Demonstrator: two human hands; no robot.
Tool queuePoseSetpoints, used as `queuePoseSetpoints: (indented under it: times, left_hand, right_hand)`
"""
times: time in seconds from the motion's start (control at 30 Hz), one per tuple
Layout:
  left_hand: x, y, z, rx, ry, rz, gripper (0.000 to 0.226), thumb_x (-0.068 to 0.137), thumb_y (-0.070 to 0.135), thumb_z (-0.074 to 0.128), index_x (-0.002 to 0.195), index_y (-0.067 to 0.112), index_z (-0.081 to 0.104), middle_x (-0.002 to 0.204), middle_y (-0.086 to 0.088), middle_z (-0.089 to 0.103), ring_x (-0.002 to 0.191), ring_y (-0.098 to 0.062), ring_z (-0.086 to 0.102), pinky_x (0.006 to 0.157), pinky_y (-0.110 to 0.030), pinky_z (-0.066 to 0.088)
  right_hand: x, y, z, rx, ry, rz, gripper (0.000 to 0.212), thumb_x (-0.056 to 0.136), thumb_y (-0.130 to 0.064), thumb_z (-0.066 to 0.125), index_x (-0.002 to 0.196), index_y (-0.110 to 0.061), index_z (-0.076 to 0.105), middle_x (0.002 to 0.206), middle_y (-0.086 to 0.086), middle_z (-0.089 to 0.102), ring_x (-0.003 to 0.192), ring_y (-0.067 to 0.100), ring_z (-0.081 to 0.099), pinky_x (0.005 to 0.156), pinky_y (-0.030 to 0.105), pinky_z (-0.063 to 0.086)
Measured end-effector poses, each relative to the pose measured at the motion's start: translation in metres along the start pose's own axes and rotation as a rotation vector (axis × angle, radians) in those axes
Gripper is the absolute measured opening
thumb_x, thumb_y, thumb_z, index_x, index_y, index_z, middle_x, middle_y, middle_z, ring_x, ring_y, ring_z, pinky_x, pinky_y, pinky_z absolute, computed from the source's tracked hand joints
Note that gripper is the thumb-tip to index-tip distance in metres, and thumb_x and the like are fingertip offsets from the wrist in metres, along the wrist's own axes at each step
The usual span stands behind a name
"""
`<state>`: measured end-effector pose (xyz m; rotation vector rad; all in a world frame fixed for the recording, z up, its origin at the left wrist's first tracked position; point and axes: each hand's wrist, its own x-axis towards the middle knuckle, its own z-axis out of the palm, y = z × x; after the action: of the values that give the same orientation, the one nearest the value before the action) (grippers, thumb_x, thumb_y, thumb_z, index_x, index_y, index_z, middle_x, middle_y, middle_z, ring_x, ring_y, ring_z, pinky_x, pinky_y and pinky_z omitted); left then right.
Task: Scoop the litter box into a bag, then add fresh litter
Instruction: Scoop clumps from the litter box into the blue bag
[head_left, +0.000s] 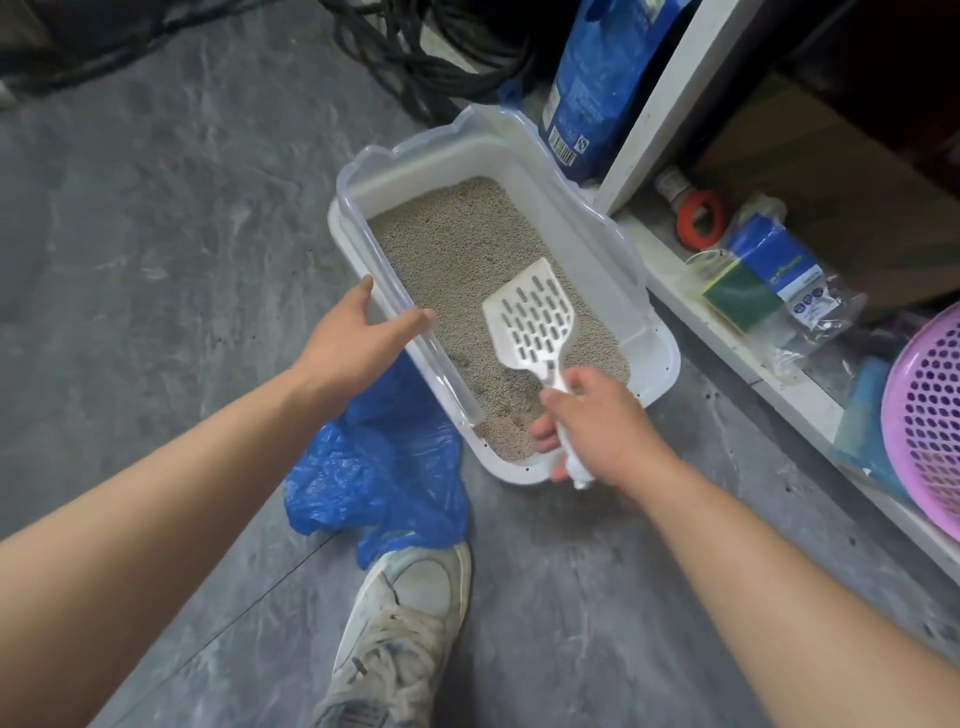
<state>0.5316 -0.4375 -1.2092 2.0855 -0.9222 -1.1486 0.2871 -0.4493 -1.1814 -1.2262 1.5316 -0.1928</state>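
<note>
Item: litter box (652, 358), centre of frame, on the floor; white tray with a clear rim guard, holding pale grey litter (457, 249).

Item: scoop (532, 314), slotted, white, blade above the litter at centre right, no load visible on it. Our right hand (592, 421) has its fingers wrapped round the handle at the tray's near end.

Item: left hand (358, 332), thumb and fingers clasped over the left rim guard, steadying the tray.

Item: bag (384, 478), blue plastic, crumpled on the floor just beside the tray's near left corner, lower centre; its mouth is not clearly open.

Step in hand, as we judge it: scooping. To do it well, we should slide the blade low under any clumps, lift level, shake gently so clean grains fall through the slots, and keep the left hand bracing the rim. The bag likely needs opening before the load crosses over.

Item: litter sack (597, 78), blue, upright at upper centre behind the tray; presumably the fresh supply.

Surroundings: grey mottled floor (156, 208); black cables (426, 57) at upper centre; white shelf (727, 332) at right bearing a sponge pack (769, 280) and a pink basket (924, 426); one worn shoe (405, 623) at lower centre.
</note>
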Motion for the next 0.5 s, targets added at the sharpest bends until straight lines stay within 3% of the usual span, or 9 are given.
queuePoseSetpoints:
  times: [0.07,0.17,0.23,0.3,0.37,0.5]
  left_hand:
    - [-0.005,-0.002,-0.001,0.028,0.007,0.023,0.093,0.085,0.066,0.066,0.16,0.028,0.027,0.162,0.006,0.035,0.145,-0.018,0.039,0.114,-0.036,0.034]
    - [-0.016,-0.006,-0.005,0.085,0.012,0.055,0.082,0.089,0.057,0.066,0.157,0.025,0.033,0.151,0.003,0.048,0.125,-0.014,0.053,0.104,-0.034,0.041]
    - [-0.021,-0.014,-0.01,0.18,-0.001,0.062,0.082,0.088,0.046,0.07,0.156,0.021,0.032,0.155,0.0,0.045,0.133,-0.017,0.049,0.108,-0.038,0.043]
    - [-0.025,-0.022,-0.013,0.279,-0.023,0.045,0.084,0.086,0.038,0.071,0.157,0.02,0.03,0.16,-0.003,0.039,0.143,-0.021,0.042,0.111,-0.042,0.043]
    - [-0.028,-0.029,-0.013,0.322,-0.043,0.029,0.08,0.086,0.027,0.068,0.157,0.02,0.031,0.159,-0.002,0.041,0.14,-0.022,0.046,0.11,-0.038,0.043]
    - [-0.032,-0.037,-0.006,0.358,-0.076,0.021,0.077,0.088,0.009,0.056,0.159,0.02,0.028,0.159,-0.002,0.041,0.14,-0.024,0.046,0.108,-0.033,0.04]
  right_hand:
    - [-0.003,-0.004,-0.023,-0.004,0.01,0.072,0.004,0.102,-0.024,0.055,0.102,-0.025,0.059,0.086,0.016,0.068,0.062,0.028,0.07,0.048,0.037,0.057]
    - [-0.009,-0.008,-0.045,-0.067,-0.041,0.173,0.013,0.103,-0.025,0.053,0.106,-0.015,0.059,0.08,0.02,0.065,0.048,0.027,0.063,0.044,0.032,0.052]
    - [-0.013,-0.012,-0.052,-0.155,-0.086,0.222,0.015,0.103,-0.019,0.05,0.104,-0.007,0.06,0.077,0.019,0.066,0.041,0.021,0.057,0.04,0.026,0.046]
    - [-0.016,-0.015,-0.058,-0.245,-0.111,0.242,0.016,0.098,-0.009,0.047,0.102,-0.002,0.061,0.077,0.018,0.069,0.038,0.018,0.053,0.039,0.025,0.044]
    - [-0.017,-0.019,-0.062,-0.321,-0.105,0.247,0.017,0.095,-0.006,0.047,0.102,-0.003,0.062,0.08,0.018,0.072,0.04,0.019,0.056,0.042,0.026,0.048]
    - [-0.013,-0.024,-0.066,-0.535,-0.033,0.226,0.015,0.096,-0.013,0.052,0.105,-0.012,0.063,0.079,0.019,0.071,0.045,0.026,0.063,0.045,0.032,0.054]
